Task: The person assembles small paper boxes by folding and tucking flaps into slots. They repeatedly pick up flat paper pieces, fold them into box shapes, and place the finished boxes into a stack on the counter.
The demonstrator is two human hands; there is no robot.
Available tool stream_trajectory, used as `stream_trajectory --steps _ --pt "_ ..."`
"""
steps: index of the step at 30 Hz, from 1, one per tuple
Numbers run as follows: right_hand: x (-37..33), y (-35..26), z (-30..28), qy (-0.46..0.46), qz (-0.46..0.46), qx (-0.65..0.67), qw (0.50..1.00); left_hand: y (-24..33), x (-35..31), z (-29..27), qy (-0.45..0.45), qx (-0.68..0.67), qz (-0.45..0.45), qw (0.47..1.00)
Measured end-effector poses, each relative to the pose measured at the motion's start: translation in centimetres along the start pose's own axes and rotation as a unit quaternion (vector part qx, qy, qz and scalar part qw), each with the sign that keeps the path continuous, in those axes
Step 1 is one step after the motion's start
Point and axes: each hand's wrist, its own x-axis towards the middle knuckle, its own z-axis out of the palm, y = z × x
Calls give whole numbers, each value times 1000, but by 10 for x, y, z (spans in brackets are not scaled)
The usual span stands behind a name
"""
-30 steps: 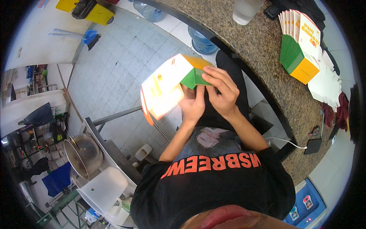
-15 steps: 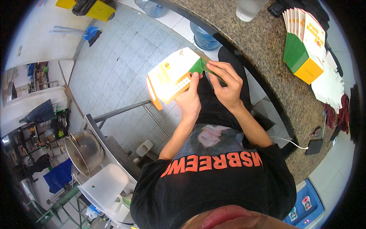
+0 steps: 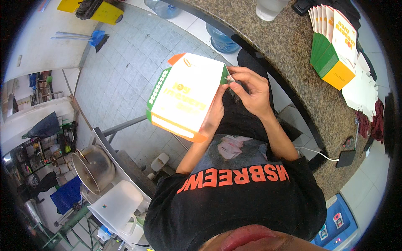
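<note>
A cardboard food box (image 3: 182,90), white with orange and green sides, is held in front of my body over the floor. My left hand (image 3: 215,113) is closed on its right edge, with the fingers partly hidden behind the panel. At the box's green right end, the thumb and fingers of my right hand (image 3: 253,92) pinch a flap. The large white panel faces up, while orange and green flaps stick out along the other edges.
On the granite counter (image 3: 289,58) to the right stand several nested boxes (image 3: 333,50) beside flat white cardboard blanks (image 3: 361,90). A plastic cup (image 3: 270,9) is at the far edge. Below the counter is a blue water jug (image 3: 221,38). A metal pot (image 3: 94,167) and white pitcher (image 3: 119,205) lie left.
The box has been turned, so its white panel now faces up more fully and its orange edge sits nearer me. Both hands stay at its right end.
</note>
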Motion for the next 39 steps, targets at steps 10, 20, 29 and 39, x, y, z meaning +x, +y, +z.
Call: stream_trajectory --steps 10,20,29,39 --pt "15 -15 -21 -70 -19 -57 996 1 -11 -37 -105 73 63 990" --pt "16 -25 -22 -103 -10 -108 989 0 -15 -38 -102 82 68 989" --pt "12 -27 -19 -76 -28 -120 989 2 -11 -42 -110 77 70 989" --pt "12 -32 -6 -109 -58 -146 982 1 3 -25 -37 13 21 999"
